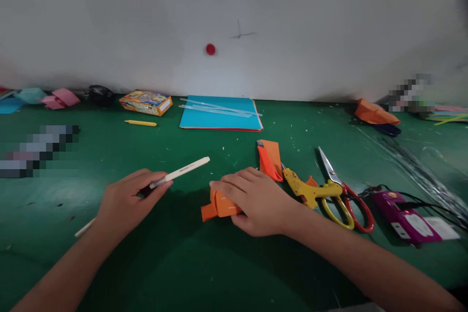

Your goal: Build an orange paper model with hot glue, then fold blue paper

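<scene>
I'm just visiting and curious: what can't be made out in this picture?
All in the head view:
Orange paper piece: its right part is hidden under the right grip.
Pale stick: one end is hidden behind the left wrist.
White pen: its lettering is too small to read.
Flat blue piece: cut off by the left edge.
Long grey thing at left: blurred into squares.

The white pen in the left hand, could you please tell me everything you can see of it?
The white pen is slim and straight, plastic by its look, with small dark print along the barrel and a greyish section at the held end. The left hand grips it between thumb and fingers; its free end slants away to the right.
</scene>
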Tool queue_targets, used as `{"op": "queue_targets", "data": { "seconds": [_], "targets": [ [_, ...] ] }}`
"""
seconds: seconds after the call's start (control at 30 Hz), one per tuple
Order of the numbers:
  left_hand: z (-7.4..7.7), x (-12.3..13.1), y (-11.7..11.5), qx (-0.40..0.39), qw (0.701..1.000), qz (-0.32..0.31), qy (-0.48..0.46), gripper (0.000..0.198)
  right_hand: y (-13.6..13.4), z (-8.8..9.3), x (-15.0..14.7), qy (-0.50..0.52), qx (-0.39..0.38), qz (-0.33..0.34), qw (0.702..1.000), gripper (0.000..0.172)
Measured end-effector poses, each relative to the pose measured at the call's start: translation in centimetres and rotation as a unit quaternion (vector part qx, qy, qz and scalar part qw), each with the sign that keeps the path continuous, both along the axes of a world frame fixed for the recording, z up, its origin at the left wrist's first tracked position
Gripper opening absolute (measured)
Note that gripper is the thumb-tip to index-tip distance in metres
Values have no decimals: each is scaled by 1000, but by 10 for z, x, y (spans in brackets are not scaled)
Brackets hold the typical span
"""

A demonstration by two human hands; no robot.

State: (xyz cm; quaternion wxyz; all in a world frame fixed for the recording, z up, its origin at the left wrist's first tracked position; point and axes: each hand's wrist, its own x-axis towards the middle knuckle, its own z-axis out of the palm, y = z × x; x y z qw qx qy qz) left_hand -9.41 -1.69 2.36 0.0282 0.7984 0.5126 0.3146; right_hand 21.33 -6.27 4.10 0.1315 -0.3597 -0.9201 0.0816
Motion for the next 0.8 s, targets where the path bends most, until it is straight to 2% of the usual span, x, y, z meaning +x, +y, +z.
{"op": "queue_targets", "data": {
  "seconds": [0.13, 0.23, 0.3, 0.4, 0.53, 0.67, 0.8],
  "targets": [
    [-2, -3, 1, 11, 1000, -14, 1, 30, 6, 9, 8, 38, 4, -23, 999, 68],
    [-3, -6, 3, 3, 1000, -28, 7, 29, 20, 23, 37, 60, 52, -92, 993, 69],
    [-3, -7, 4, -1, 1000, -27, 12, 29, 38, 34, 69, 33, 100, -180, 978, 69],
    [-3, -10, 5, -19, 1000, -9, 22, 29, 73, 48, 130, -31, 174, -325, 929, 70],
    [-3, -12, 8, -27, 999, 16, 20, 31, 116, 56, 207, -65, 217, -424, 877, 57],
    [-6, -14, 13, -52, 996, 57, 42, 37, 145, 44, 252, -91, 219, -490, 839, 55],
    [-20, -22, 16, -117, 977, 153, 87, 37, 173, 9, 266, -121, 211, -543, 804, 53]
  ]
}}
